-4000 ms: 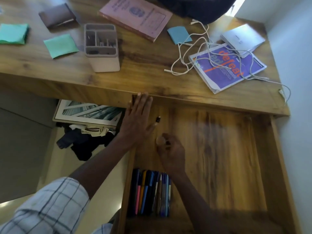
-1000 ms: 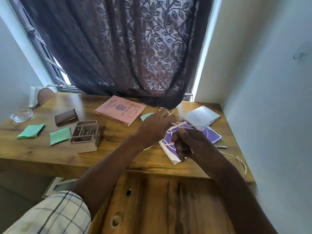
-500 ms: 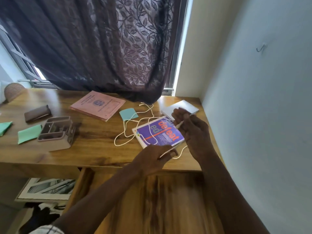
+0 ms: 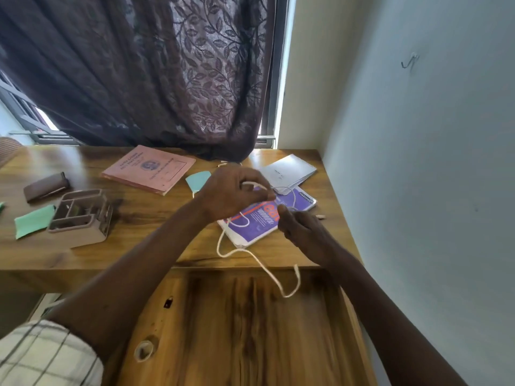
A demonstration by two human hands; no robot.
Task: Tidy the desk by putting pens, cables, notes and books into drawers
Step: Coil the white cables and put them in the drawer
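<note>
A: Where is the white cable point(image 4: 252, 256) just now?

B: Part of it is pinched in the left hand point(image 4: 232, 192), above the purple book point(image 4: 255, 222) on the right of the tabletop point(image 4: 156, 227). The rest trails off the near edge and loops over the open drawer point(image 4: 245, 330).

A: And the right hand point(image 4: 302, 231)?

B: Its grip is curled shut just beside the left, seemingly on another stretch of the cable, though blur hides the contact.

A: How should the winding go?

B: I would gather it in even loops, lifting the slack clear so it does not drag the book. Then lay the bundle in the drawer. The pink book point(image 4: 149, 168) and green note point(image 4: 33, 221) wait on the left.
</note>
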